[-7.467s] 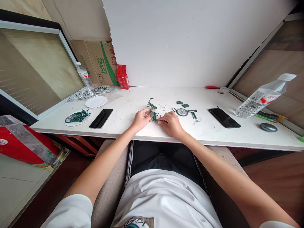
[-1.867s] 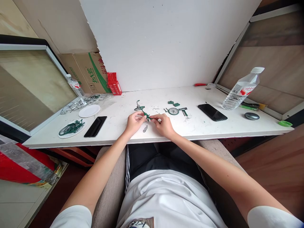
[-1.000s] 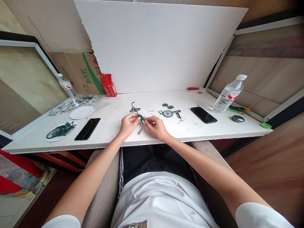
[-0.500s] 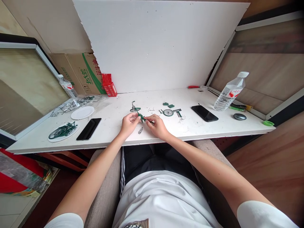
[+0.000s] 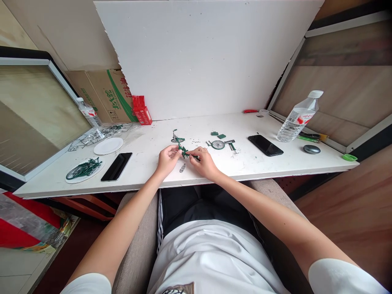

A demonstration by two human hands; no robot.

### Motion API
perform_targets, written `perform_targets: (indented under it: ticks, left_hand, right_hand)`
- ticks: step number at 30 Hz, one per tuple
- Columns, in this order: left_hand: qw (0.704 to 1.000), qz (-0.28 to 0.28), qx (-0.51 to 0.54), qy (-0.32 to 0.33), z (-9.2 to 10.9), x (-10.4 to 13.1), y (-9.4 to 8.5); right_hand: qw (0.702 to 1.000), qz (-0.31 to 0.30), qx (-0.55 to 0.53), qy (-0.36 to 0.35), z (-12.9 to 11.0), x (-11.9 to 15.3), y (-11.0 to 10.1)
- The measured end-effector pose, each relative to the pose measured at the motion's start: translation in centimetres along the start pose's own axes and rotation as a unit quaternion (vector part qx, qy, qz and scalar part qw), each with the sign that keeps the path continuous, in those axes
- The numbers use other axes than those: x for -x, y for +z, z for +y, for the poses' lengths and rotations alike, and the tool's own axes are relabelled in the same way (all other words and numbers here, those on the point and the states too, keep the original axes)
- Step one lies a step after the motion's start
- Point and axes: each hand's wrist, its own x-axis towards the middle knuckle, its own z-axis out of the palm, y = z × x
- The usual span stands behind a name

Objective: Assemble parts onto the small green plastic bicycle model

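A green model bicycle is held between my two hands, its front wheel and handlebar reaching away from me over the table. My left hand pinches the frame from the left. From the right, the fingers of my right hand are closed on the rear part of the same model. The fingers hide much of where they grip. Just below lies a small dark chain-like piece. Right of my hands rest a loose spoked wheel, a black and green part and two green pieces.
On the left are a plate of green parts, a white plate, a phone, part frames and a red box. On the right stand another phone, a water bottle and a dark mouse-like object.
The view has shifted slightly. Both hands keep hold of the bicycle, and its frame has turned a little, with more of the front fork showing beyond my fingers.
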Motion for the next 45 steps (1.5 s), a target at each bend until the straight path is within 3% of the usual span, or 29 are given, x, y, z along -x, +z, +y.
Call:
perform_targets:
  ticks: [32, 45]
  left_hand:
    - [0.999, -0.019, 0.011, 0.023, -0.29, -0.09, 0.10]
    - [0.998, -0.027, -0.051, 0.029, 0.26, 0.06, 0.00]
  right_hand:
    - [0.997, -0.015, -0.073, 0.018, 1.02, -0.01, 0.43]
    - [0.998, -0.002, 0.058, -0.037, 0.10, 0.23, 0.19]
